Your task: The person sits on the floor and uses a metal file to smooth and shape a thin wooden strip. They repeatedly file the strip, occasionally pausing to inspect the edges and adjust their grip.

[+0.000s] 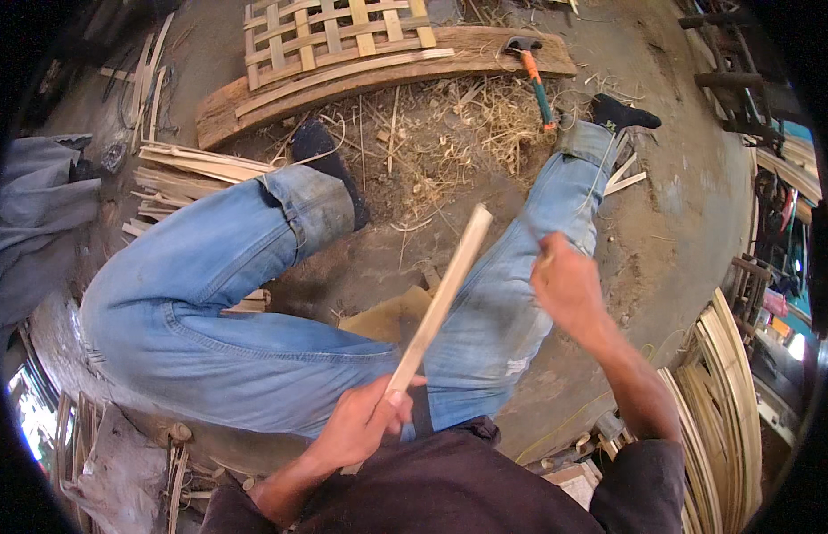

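Fingers of left hand (365, 422) clamped on a pale bamboo strip (442, 298), centre frame; right hand (569, 287), centre-right, curled, blurred: grip cannot be told. Step, judged: trimming strip. Next move calls for steady left hold.

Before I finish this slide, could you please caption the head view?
Left hand holds a pale wooden strip; woven lattice lies on a plank beyond.

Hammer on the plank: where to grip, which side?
Green grip, likely best from the near side, wrapping over from above: its head rests on the plank, while the handle slants back this way, past the plank's near edge.
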Tool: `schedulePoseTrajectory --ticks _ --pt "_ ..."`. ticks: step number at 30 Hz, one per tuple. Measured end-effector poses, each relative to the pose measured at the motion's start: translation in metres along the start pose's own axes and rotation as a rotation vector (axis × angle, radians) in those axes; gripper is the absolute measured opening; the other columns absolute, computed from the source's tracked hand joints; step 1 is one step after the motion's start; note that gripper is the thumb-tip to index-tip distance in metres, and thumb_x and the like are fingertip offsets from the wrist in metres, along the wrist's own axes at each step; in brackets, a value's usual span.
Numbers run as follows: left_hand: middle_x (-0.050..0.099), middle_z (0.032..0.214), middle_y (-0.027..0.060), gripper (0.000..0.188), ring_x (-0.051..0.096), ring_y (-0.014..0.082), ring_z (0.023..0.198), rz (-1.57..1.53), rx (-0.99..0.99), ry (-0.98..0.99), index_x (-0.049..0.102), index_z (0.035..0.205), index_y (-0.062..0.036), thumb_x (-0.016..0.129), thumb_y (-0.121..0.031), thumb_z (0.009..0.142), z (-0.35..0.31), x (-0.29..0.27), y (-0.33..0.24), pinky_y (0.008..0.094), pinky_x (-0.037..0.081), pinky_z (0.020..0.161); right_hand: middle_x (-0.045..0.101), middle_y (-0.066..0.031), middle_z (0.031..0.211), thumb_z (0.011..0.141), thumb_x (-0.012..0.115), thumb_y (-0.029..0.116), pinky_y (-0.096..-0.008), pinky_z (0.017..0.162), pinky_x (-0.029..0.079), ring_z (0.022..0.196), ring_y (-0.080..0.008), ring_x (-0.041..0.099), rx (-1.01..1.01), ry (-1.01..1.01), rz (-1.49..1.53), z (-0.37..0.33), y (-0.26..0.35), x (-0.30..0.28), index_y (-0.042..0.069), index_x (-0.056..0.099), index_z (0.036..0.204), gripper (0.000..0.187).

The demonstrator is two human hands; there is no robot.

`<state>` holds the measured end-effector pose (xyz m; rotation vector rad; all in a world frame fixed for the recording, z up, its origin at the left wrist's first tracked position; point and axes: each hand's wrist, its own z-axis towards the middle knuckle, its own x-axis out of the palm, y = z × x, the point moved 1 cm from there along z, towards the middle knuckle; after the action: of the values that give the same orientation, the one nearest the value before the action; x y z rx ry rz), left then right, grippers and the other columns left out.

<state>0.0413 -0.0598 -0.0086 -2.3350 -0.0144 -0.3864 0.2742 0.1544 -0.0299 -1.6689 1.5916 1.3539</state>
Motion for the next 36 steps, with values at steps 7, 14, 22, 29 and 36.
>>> schedulePoseTrajectory --ticks 7,14,22,29,36 --pt "0.058 0.090 0.0079 0.040 0.057 0.0096 0.073 -0.050 -0.027 -0.216 0.049 0.134 -0.0023 0.050 -0.019 0.098 0.010 0.001 -0.011 0.0261 0.049 0.064 0.065 -0.0184 0.076 0.082 0.059 0.008 -0.0457 0.062 0.052 0.071 -0.0385 0.065 -0.437 0.110 -0.200 -0.050 0.011 0.022 0.006 0.061 0.093 0.012" --pt "0.049 0.072 0.0002 0.040 0.043 0.0056 0.059 -0.215 -0.041 -0.029 0.050 0.130 0.0028 0.038 -0.025 0.104 0.020 -0.004 -0.011 0.0227 0.038 0.052 0.062 -0.0160 0.074 0.081 0.063 0.015 -0.0428 0.057 0.052 0.064 -0.0338 0.064 -0.435 0.106 -0.109 -0.066 0.041 0.017 0.006 0.057 0.093 0.016" --pt "0.048 0.067 -0.0006 0.041 0.040 0.0042 0.052 -0.148 -0.044 -0.020 0.054 0.122 0.0059 0.033 -0.026 0.106 0.011 -0.002 -0.011 0.0201 0.034 0.045 0.062 -0.0163 0.079 0.084 0.056 0.017 -0.0485 0.063 0.053 0.069 -0.0372 0.065 -0.293 0.231 -0.091 -0.057 0.022 0.015 0.004 0.052 0.095 0.017" --pt "0.049 0.066 0.0009 0.046 0.039 0.0057 0.048 -0.408 -0.186 -0.019 0.051 0.122 0.0083 0.037 -0.031 0.104 0.020 -0.001 -0.011 0.0204 0.034 0.043 0.062 -0.0156 0.076 0.084 0.055 0.013 -0.0463 0.057 0.052 0.066 -0.0344 0.065 -0.114 0.177 -0.013 -0.027 0.057 -0.026 0.004 0.052 0.093 0.013" --pt "0.051 0.068 0.0009 0.046 0.044 0.0062 0.052 -0.407 -0.123 -0.054 0.054 0.119 0.0050 0.045 -0.037 0.101 0.021 0.000 -0.016 0.0201 0.037 0.046 0.057 -0.0069 0.068 0.081 0.061 0.018 -0.0357 0.048 0.051 0.061 -0.0200 0.066 -0.479 0.106 -0.193 -0.076 0.141 -0.055 0.009 0.053 0.084 0.013"
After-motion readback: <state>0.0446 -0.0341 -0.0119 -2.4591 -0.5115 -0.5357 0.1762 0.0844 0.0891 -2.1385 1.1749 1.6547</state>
